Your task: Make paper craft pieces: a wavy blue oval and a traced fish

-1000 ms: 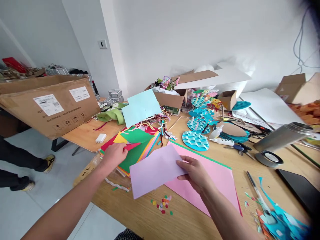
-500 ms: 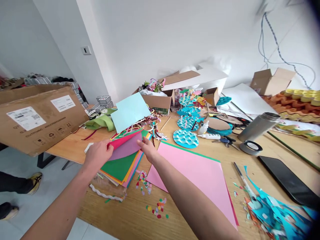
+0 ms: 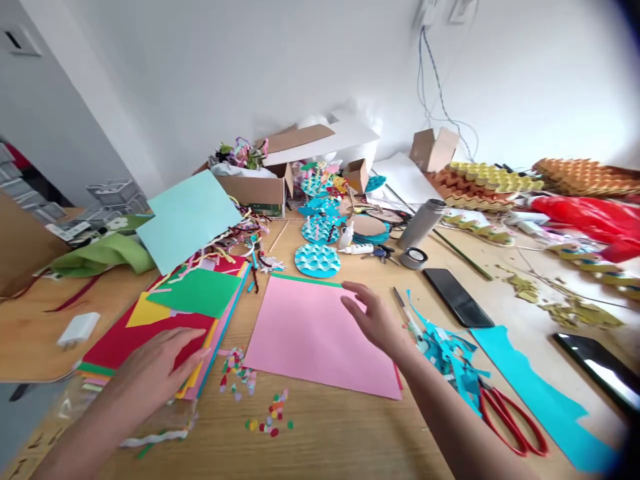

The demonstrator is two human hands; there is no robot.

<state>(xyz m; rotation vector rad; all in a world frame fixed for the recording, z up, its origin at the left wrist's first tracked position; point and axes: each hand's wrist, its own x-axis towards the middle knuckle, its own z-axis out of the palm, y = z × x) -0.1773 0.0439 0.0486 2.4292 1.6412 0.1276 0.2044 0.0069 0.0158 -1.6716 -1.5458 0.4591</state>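
Observation:
My left hand [image 3: 167,363] rests on or just above a stack of coloured sheets, its fingers stretched out and holding nothing. On top of that stack lie a red sheet [image 3: 127,333], a green piece [image 3: 205,291] and a small yellow piece [image 3: 147,311]. Over the upper right corner of a large pink sheet [image 3: 320,340] is my right hand [image 3: 367,313], thumb and fingers apart with nothing between them. Whether it touches the paper I cannot tell. Green and red edges show from beneath the pink sheet.
Paper dots [image 3: 270,420] lie scattered in front. To the right are blue scraps [image 3: 455,363], red-handled scissors [image 3: 510,420] and a black phone [image 3: 457,297]. Behind stand a steel flask [image 3: 423,223], glue bottles [image 3: 359,249] and a blue tiered paper piece [image 3: 320,230].
The view has swung right. My left hand has let go of the red sheet, which now lies flat on the stack. My right hand has moved from the stack to the pink sheet.

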